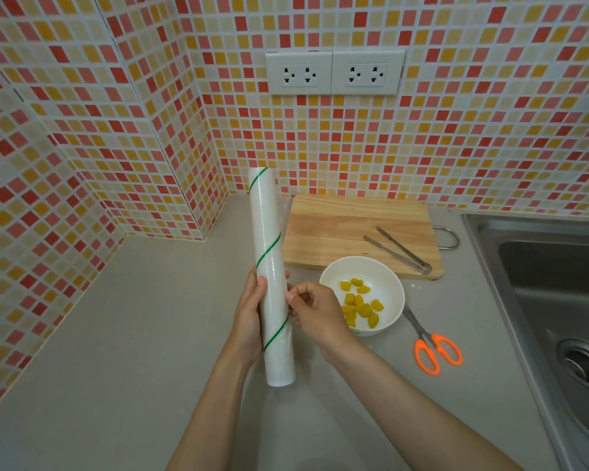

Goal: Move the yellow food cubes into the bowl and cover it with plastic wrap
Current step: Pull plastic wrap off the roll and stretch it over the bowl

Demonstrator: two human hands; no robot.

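A long white roll of plastic wrap [269, 239] with thin green spiral stripes stands nearly upright above the counter. My left hand [249, 317] grips its lower half from the left. My right hand [315, 311] touches the roll's right side with thumb and fingertips pinched at the film. To the right sits a white bowl [385, 270] holding several yellow food cubes [361, 307]. My right hand hides part of the bowl's left rim.
A wooden cutting board [337, 226] with metal tongs [398, 249] lies behind the bowl. Orange-handled scissors [434, 351] lie right of the bowl. A steel sink [551, 283] fills the right side. Tiled walls meet in the corner at the left, with sockets [334, 73] above.
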